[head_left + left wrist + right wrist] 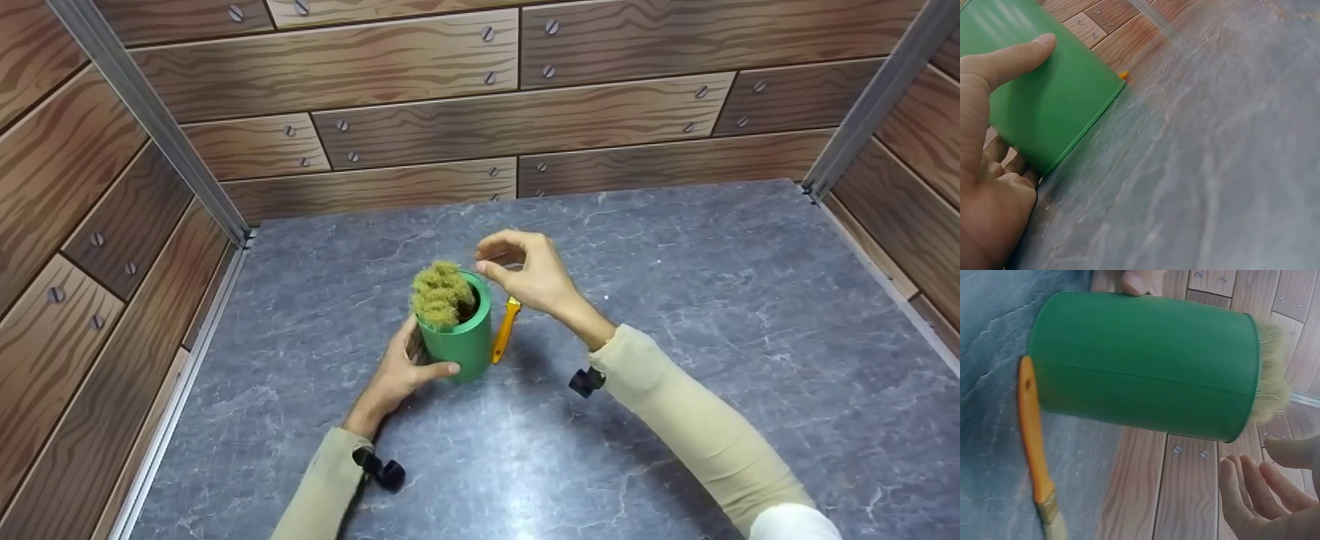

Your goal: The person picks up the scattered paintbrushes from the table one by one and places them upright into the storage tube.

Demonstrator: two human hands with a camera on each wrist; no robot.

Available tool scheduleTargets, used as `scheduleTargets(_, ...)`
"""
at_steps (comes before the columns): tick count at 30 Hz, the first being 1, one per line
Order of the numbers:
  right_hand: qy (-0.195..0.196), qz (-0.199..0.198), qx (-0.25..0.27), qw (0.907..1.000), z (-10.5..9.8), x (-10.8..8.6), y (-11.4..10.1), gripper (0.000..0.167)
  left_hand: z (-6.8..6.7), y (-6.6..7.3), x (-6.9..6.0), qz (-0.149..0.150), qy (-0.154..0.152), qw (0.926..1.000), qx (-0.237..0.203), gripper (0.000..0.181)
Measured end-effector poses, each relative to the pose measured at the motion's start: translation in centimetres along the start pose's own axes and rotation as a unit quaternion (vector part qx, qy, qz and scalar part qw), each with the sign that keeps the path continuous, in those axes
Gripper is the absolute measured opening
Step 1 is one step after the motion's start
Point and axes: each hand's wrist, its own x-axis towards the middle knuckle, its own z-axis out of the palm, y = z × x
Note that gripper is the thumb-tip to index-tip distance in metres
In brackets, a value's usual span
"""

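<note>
A green cylindrical container stands upright on the table. My left hand grips its lower part, with the thumb laid across the near side and the fingers round the left and back, partly hidden. Yellowish bristle tufts like brush heads stick out of its mouth, crowded to the left; a dark gap shows at the right. Beside the rim on the right, my right hand hovers with fingers bent and thumb apart, holding nothing. Beneath it a paintbrush with an orange handle lies against the container's base.
The grey marbled table spreads out around both hands. Wood-patterned panels stand at the back and on both sides, with metal rails at the corners. Small white specks dot the table to the right.
</note>
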Motion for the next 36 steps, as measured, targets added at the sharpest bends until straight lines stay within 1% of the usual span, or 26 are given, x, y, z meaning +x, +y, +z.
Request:
scheduleTargets(8, 0.003, 0.024, -0.018, 0.9995, 0.2, -0.5, 2.1, 0.019, 0.0, 0.2, -0.1, -0.002, -0.003, 1.0000, -0.002, 0.104)
scheduleTargets(13, 0.004, 0.036, -0.040, 0.9985, 0.5, -0.7, 3.4, 0.020, 0.1, 0.2, -0.2, -0.003, 0.000, 1.0000, -0.005, 0.105)
scheduleTargets(19, 0.007, 0.064, -0.067, 0.9957, 0.9, -0.9, 4.9, 0.019, 0.1, 0.2, -0.2, -0.002, 0.002, 1.0000, -0.009, 0.106)
scheduleTargets(26, -0.011, 0.087, -0.085, 0.9925, 1.3, -1.1, 6.6, 0.020, 0.1, 0.0, -0.2, 0.000, 0.007, 0.9999, -0.007, 0.106)
scheduleTargets(30, -0.025, 0.113, -0.111, 0.9872, 1.4, -1.1, 7.5, 0.019, 0.1, 0.0, -0.1, -0.003, 0.009, 0.9999, -0.001, 0.104)
scheduleTargets(34, -0.041, 0.136, -0.146, 0.9790, 1.3, -1.3, 8.1, 0.020, 0.1, 0.1, -0.1, -0.006, 0.009, 0.9999, 0.002, 0.103)
scheduleTargets(36, -0.046, 0.149, -0.160, 0.9746, 1.4, -1.3, 8.3, 0.021, 0.1, 0.1, -0.1, -0.004, 0.004, 1.0000, -0.003, 0.103)
